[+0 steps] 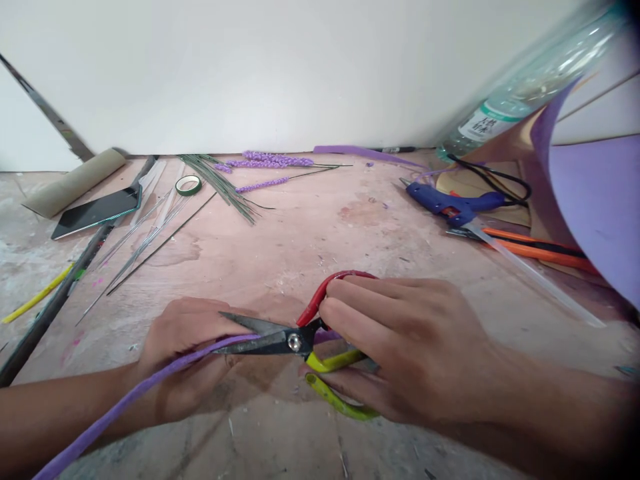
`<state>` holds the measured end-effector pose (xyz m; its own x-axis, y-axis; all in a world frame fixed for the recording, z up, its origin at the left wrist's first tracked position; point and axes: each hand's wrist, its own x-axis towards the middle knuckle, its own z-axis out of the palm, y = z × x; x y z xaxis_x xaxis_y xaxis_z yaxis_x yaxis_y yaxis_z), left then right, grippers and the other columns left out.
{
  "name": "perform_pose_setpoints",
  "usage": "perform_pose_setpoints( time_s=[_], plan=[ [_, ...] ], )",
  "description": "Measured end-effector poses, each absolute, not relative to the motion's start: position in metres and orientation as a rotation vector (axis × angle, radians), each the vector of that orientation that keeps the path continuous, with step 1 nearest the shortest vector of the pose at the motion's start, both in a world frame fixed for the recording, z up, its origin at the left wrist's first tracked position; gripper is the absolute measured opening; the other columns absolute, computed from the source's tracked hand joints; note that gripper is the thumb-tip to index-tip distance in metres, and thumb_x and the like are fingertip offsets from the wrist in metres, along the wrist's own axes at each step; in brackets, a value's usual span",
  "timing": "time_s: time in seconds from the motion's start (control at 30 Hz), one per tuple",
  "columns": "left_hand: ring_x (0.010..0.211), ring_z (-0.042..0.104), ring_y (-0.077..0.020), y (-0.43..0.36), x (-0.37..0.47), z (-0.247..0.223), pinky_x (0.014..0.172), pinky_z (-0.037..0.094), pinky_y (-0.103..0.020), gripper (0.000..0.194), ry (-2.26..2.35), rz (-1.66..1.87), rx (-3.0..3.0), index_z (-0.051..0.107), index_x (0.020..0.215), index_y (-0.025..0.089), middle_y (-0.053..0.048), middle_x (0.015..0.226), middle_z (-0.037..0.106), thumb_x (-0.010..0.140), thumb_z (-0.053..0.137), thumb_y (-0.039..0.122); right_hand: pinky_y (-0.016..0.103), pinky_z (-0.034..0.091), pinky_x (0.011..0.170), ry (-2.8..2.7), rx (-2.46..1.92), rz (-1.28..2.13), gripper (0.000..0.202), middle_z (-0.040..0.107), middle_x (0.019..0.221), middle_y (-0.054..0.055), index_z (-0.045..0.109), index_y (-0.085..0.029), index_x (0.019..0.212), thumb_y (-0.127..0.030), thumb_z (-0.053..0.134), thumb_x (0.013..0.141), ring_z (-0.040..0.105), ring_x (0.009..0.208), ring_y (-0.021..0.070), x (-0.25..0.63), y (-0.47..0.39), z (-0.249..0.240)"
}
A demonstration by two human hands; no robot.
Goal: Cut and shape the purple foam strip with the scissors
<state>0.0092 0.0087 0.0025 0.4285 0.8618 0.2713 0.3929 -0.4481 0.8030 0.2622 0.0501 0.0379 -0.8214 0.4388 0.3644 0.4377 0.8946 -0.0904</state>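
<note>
- Big worn wooden tabletop (310,240), pinkish and scuffed, flecked with purple crumbs, running back to a plain white wall (250,67)
- Purple foam sheet (595,207) curling up along the right edge, clear plastic bottle (530,80) leaning in above it
- Right hand (415,347) near the front, closed through the handles of the scissors (300,337), one loop red and one yellow-green, fingers wrapped over the top
- Left hand (187,353) just left of it, curled around a long purple foam strip (130,400), pinching it right by the blades
- Scissor blades parted a bit, strip sitting between them, the rest trailing off toward the bottom left corner
- Blue glue gun (450,203) lying over on the right with its black cord looped behind, clear glue stick (535,273) sticking out toward the front
- Orange-handled scissors (540,247) just beside the gun
- Dark phone (97,212) face up at far left, cardboard tube (70,183) behind it
- Bunch of thin green wires (220,183) fanned out near the back, some bare metal ones beside them
- Finished purple lavender stems (273,161) by the wall
- Little roll of green tape (189,185) between the phone and the wires
</note>
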Motion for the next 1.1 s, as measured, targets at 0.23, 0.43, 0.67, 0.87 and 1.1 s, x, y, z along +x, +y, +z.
perform_pose_setpoints(
  time_s=[0.23,0.43,0.67,0.87,1.1],
  plan=[
    [0.052,0.063,-0.0128,0.014,0.015,0.008,0.051,0.048,-0.021,0.012,0.886,1.137,1.915,0.074,0.084,0.021,-0.003,0.069,0.074,0.088,0.063,0.018,0.027,0.035,0.056,-2.642,-0.673,0.044,0.01,0.063,0.075,0.002,0.058,-0.019,0.082,-0.027,0.056,0.088,0.054,0.064,0.016,0.262,0.054,0.039],
    [0.041,0.059,-0.0095,0.01,0.019,0.016,0.039,0.044,-0.017,0.011,0.985,1.171,1.659,0.079,0.089,0.02,-0.002,0.067,0.076,0.083,0.072,0.014,0.028,0.034,0.055,-2.624,-0.65,0.021,0.013,0.06,0.072,0.001,0.057,-0.019,0.08,-0.029,0.057,0.087,0.051,0.063,0.0158,0.263,0.055,0.038],
    [0.039,0.061,-0.0113,0.01,0.019,0.026,0.039,0.047,-0.018,0.018,1.088,1.129,1.69,0.073,0.067,0.021,0.001,0.058,0.071,0.084,0.07,0.017,0.027,0.034,0.053,-2.588,-0.669,0.058,0.013,0.06,0.071,0.001,0.056,-0.019,0.082,-0.03,0.058,0.087,0.051,0.062,0.0158,0.261,0.054,0.038],
    [0.057,0.071,-0.0188,0.016,0.011,0.01,0.055,0.054,-0.024,0.008,0.875,1.121,1.983,0.072,0.092,0.023,-0.001,0.055,0.071,0.086,0.069,0.019,0.027,0.033,0.053,-2.607,-0.684,0.047,0.012,0.059,0.07,0.0,0.054,-0.02,0.077,-0.027,0.059,0.085,0.051,0.06,0.0152,0.259,0.051,0.036],
    [0.058,0.07,-0.0164,0.013,0.012,0.01,0.056,0.052,-0.024,0.014,1.002,1.111,1.975,0.07,0.077,0.023,-0.004,0.073,0.078,0.09,0.066,0.027,0.029,0.034,0.053,-2.587,-0.669,-0.055,0.012,0.059,0.069,-0.001,0.055,-0.02,0.077,-0.028,0.06,0.084,0.053,0.061,0.0155,0.259,0.052,0.034]
  ],
)
